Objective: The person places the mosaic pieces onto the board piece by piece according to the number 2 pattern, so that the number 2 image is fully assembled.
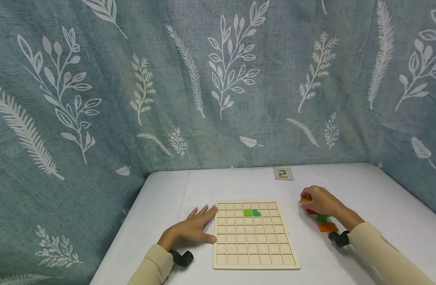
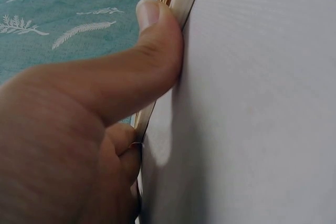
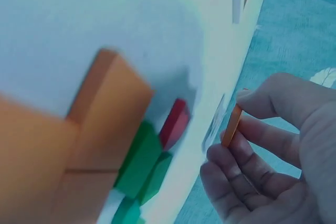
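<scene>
A pale wooden grid board (image 1: 241, 238) lies on the white table. In its second row from the back sit a light green square tile (image 1: 248, 213) and, right beside it, a darker green quarter-round tile (image 1: 256, 213). My left hand (image 1: 193, 228) rests at the board's left edge with fingers spread, thumb and fingertips against the rim. Off to the right of the board, my right hand (image 1: 322, 201) pinches a thin orange tile (image 3: 232, 125) between thumb and fingers, raised over the table. Below that hand lie red (image 1: 311, 211), green (image 1: 322, 218) and orange tiles (image 1: 327, 227), partly hidden by it.
Behind the board, near the table's far edge, lies a small card (image 1: 283, 173) printed with a gridded figure like a 2. A blue-green leaf-patterned curtain (image 1: 189, 130) hangs around the back and sides of the table (image 1: 210, 182).
</scene>
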Demonstrator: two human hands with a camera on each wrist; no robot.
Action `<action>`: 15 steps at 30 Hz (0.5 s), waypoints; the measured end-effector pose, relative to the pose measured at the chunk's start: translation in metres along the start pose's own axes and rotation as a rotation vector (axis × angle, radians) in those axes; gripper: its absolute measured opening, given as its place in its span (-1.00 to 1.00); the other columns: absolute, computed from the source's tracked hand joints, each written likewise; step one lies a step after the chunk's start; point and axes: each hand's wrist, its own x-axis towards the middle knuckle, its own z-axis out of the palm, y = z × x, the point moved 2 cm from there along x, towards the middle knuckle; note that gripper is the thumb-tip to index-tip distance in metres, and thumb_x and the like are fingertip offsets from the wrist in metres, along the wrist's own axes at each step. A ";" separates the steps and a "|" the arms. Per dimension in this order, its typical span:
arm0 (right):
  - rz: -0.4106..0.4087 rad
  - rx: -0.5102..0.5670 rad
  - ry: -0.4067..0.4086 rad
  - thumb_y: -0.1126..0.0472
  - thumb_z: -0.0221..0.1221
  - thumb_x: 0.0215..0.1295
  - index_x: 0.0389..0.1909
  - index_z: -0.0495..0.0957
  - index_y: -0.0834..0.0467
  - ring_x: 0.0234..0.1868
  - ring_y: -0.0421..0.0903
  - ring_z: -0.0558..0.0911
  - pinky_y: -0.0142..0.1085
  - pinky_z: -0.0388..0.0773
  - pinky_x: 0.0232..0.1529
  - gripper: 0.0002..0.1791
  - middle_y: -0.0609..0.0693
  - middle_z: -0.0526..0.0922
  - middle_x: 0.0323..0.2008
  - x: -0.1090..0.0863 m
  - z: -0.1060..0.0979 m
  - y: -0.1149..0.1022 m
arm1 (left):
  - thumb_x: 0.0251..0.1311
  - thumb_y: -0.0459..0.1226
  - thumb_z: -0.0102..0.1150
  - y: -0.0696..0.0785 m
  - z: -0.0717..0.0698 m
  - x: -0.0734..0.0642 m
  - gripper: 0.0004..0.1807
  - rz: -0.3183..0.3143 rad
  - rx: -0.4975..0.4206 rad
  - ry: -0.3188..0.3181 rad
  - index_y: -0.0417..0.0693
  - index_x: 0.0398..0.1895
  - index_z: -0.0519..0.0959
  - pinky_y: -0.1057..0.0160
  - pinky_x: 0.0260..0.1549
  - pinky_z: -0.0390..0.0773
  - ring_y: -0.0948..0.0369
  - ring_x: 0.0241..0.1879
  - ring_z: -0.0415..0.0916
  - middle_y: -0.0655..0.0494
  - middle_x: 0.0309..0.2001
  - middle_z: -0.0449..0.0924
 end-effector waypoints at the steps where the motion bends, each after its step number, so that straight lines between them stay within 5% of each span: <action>1: -0.011 0.001 -0.002 0.28 0.35 0.16 -0.13 0.63 0.39 -0.32 -0.08 0.54 -0.13 0.62 -0.25 -0.69 0.07 0.64 -0.33 0.000 0.000 -0.003 | 0.13 0.22 0.30 0.000 0.000 0.000 0.17 0.002 0.000 0.002 -0.04 0.63 -0.12 -0.14 0.56 -0.36 0.04 0.63 -0.32 0.07 0.64 -0.17; 15: -0.250 0.028 0.064 0.32 0.35 0.17 -0.18 0.67 0.22 -0.33 -0.22 0.50 -0.37 0.55 -0.32 -0.81 -0.08 0.61 -0.32 -0.002 0.008 -0.046 | 0.11 0.26 0.28 0.000 0.000 0.000 0.19 -0.009 0.006 0.002 -0.04 0.63 -0.12 -0.13 0.56 -0.38 0.04 0.63 -0.33 0.07 0.64 -0.18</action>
